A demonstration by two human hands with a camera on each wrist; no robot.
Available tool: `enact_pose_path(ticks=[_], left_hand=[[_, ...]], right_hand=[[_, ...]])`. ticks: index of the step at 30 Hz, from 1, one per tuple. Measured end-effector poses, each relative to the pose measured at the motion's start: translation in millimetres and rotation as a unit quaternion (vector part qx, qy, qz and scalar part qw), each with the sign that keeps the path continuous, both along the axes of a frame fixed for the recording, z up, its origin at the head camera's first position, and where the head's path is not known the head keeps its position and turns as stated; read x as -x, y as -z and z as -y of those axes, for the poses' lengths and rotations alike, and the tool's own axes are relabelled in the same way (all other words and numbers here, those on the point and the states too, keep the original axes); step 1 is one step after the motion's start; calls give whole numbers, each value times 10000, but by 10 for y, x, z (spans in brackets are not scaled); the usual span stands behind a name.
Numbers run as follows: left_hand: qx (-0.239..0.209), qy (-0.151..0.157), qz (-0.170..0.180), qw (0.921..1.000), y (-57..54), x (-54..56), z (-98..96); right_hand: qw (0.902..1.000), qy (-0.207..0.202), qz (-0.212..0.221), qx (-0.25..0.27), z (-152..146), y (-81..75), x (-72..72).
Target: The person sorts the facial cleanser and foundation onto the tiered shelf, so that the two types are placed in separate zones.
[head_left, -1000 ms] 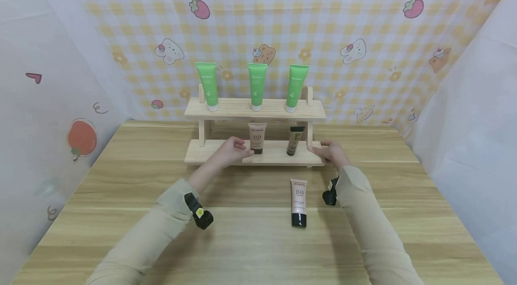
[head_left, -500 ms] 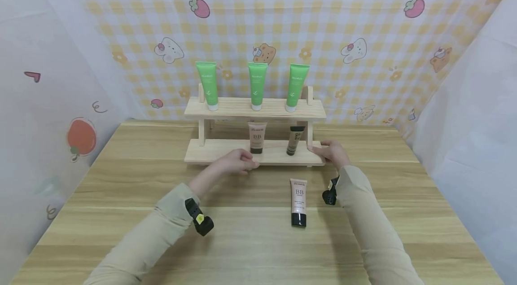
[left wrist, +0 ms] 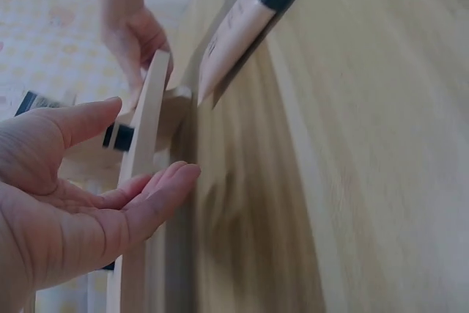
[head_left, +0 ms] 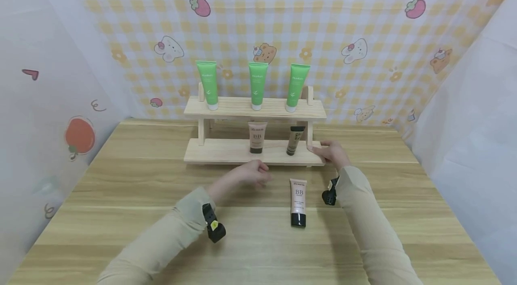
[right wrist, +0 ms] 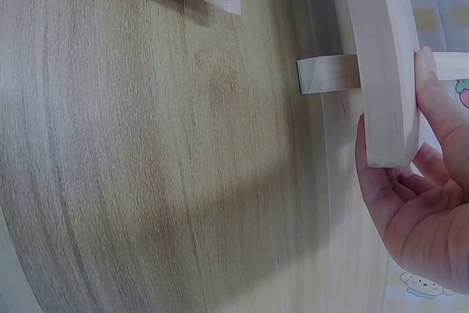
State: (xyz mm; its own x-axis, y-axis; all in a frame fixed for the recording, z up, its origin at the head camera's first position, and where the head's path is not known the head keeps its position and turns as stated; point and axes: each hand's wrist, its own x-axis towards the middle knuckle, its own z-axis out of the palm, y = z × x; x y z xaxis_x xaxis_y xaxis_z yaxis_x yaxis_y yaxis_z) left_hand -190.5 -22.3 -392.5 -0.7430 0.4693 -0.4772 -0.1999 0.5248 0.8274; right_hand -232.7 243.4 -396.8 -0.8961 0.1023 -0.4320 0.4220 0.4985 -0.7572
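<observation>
My left hand (head_left: 251,173) hovers before the front edge of a two-tier wooden display rack (head_left: 218,152), thumb and fingers apart with nothing between them in the left wrist view. A pink BB cream tube (head_left: 298,200) with a black cap lies on the table to the right of that hand. With the thumb on top and fingers underneath, my right hand (head_left: 333,153) grips the right end of the rack's lower board (right wrist: 388,93). On this board stand another pink BB cream tube (head_left: 257,137) and a small dark-capped brown tube (head_left: 295,140).
Three green tubes, at left (head_left: 208,85), middle (head_left: 257,85) and right (head_left: 296,87), stand on the rack's upper board (head_left: 234,107). A checked cloth (head_left: 234,29) hangs behind the wooden table (head_left: 133,177). White cloth sheets flank both sides.
My left hand has left the standing BB cream tube's base and moved forward off the rack and rightward, toward the lying tube. My right hand keeps its place on the board.
</observation>
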Motion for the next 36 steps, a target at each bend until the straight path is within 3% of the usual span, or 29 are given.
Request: enact_pose_path(ticks=[5,15,21,27,32,36], left_hand=[[32,-39,21,10000,21,-74,-134],[518,247,-264,9980,92,-184,-413],[683,229,-383,9967,133,-256,-573],[930,149,-891,9916,238,-335,-701],[809,205,-1470,9856,316,-390,-771],[758,329,-1582,9839,310,-410,-793]], right_hand=[[10000,55,70,-20,10,2,5],[9998,69,43,-161,26,-2,6],[9997,90,99,-217,14,-2,10],[9998,-4,-77,-161,-3,14,-12],[9994,-53,-107,-336,-12,16,-16],[9992,-68,-72,-388,-2,10,-15]])
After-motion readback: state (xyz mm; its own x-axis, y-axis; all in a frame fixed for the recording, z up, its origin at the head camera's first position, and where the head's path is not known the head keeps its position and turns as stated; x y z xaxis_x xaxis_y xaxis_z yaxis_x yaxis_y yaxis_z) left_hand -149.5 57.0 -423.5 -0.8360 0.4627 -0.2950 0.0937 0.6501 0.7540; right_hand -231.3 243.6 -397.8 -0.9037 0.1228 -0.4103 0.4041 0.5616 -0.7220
